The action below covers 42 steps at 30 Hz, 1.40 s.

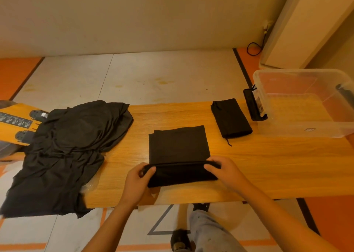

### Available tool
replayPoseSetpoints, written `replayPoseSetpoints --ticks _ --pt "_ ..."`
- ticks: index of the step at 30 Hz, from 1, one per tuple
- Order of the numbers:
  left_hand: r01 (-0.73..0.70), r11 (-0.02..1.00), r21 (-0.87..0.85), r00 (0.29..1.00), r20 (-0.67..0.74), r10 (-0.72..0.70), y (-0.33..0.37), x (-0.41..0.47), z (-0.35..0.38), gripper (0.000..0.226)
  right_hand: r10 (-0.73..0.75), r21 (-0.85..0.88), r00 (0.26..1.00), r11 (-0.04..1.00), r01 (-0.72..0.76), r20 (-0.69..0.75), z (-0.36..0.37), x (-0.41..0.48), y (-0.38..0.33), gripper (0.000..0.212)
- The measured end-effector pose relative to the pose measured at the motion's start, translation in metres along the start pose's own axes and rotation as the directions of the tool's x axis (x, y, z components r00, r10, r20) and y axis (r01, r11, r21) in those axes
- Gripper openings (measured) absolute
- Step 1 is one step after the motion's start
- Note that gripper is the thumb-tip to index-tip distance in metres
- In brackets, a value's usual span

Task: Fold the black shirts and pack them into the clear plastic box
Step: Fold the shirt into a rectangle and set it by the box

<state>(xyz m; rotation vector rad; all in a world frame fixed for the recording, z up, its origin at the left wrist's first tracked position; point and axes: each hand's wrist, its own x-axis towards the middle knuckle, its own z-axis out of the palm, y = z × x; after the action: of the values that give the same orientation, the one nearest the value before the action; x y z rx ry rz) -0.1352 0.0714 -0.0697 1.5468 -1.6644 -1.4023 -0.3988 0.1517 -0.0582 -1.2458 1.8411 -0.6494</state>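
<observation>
A partly folded black shirt (179,146) lies flat in the middle of the wooden table (268,161). Its near edge is lifted into a fold. My left hand (137,182) grips the left end of that fold and my right hand (226,170) grips the right end. A finished folded black shirt (230,118) lies further right, beside the clear plastic box (306,102). The box stands at the table's right end with no shirt inside. A heap of unfolded black shirts (65,150) covers the table's left end and hangs over the front edge.
A black clip handle (253,105) hangs on the box's left wall. An orange folded table piece with black hinges (19,123) sits at the far left. My leg and shoes (201,230) stand on the floor below the table's front edge.
</observation>
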Motion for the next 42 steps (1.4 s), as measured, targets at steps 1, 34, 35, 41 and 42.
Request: replayPoseSetpoints --ticks 1,34,35,41,42 --pt "-0.003 1.0 -0.028 1.0 -0.005 0.003 0.006 0.01 -0.001 0.01 0.006 0.054 1.0 0.999 -0.007 0.007 -0.008 0.01 -0.006 0.009" --pt "0.192 0.865 0.464 0.883 -0.467 0.055 0.01 0.141 0.023 0.034 -0.044 -0.388 0.926 0.914 -0.114 -0.376 -0.01 0.157 -0.007 0.034" --pt "0.105 0.867 0.487 0.877 -0.457 0.15 0.014 0.136 0.029 0.035 -0.146 -0.426 0.915 0.904 -0.03 -0.376 -0.005 0.152 -0.014 0.034" --pt "-0.339 0.609 0.717 0.914 0.098 0.393 -0.006 0.121 0.088 0.056 -0.291 -0.648 0.956 0.733 0.206 -0.025 0.067 0.138 -0.013 0.05" --pt "-0.331 0.592 0.735 0.922 0.118 0.369 -0.013 0.123 0.089 0.057 -0.259 -0.657 0.966 0.728 0.194 -0.001 0.07 0.139 -0.006 0.054"
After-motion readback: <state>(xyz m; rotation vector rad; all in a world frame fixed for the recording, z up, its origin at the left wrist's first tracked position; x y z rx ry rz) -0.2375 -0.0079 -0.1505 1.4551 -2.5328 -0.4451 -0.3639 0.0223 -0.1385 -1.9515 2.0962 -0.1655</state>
